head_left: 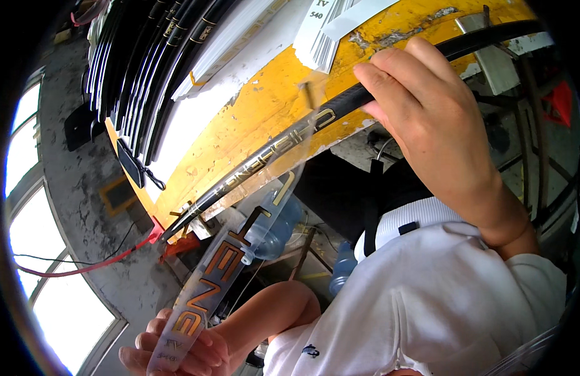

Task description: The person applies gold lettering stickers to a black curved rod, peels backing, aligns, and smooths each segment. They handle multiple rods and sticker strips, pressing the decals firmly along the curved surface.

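A long black tube (208, 194), like a fishing rod section, slants along the near edge of a yellow table. My right hand (428, 106) is closed round its thicker part at the upper right. My left hand (205, 351), low in the picture, grips the lower end of a clear film strip (205, 288) with large gold and black lettering. The strip runs up toward the tube, and its upper part overlaps it. Gold lettering shows on the tube near that overlap; whether the film touches it there, I cannot tell.
Several black tubes (171, 56) lie side by side at the far left, next to white strips (233, 47). More white printed strips (318, 37) are stacked on the worn yellow table (258, 103). A red clamp (156, 230) with a cord sits near the tube's thin end. Blue bottles (271, 235) stand below.
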The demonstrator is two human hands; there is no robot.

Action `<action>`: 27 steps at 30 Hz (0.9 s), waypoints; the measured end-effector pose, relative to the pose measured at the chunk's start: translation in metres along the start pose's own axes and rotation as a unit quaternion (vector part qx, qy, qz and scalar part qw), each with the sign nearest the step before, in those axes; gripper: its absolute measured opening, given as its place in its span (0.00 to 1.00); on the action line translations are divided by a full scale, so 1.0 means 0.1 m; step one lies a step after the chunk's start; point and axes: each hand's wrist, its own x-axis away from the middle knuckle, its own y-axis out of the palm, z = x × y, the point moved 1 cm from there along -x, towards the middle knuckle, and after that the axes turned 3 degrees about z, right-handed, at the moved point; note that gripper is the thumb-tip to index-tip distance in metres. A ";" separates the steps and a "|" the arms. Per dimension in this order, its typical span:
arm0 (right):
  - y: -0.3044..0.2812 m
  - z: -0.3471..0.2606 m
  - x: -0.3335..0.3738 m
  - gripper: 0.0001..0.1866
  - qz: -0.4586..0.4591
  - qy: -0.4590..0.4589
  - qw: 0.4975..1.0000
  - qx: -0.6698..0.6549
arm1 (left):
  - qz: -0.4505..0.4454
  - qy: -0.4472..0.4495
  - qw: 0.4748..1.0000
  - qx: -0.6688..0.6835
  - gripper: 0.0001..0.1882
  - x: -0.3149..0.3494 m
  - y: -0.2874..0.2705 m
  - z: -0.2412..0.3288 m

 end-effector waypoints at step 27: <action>-0.08 0.07 -0.02 0.21 -0.011 -0.038 0.999 -0.028 | -0.107 -0.107 0.977 -0.152 0.13 0.36 -0.33 -0.64</action>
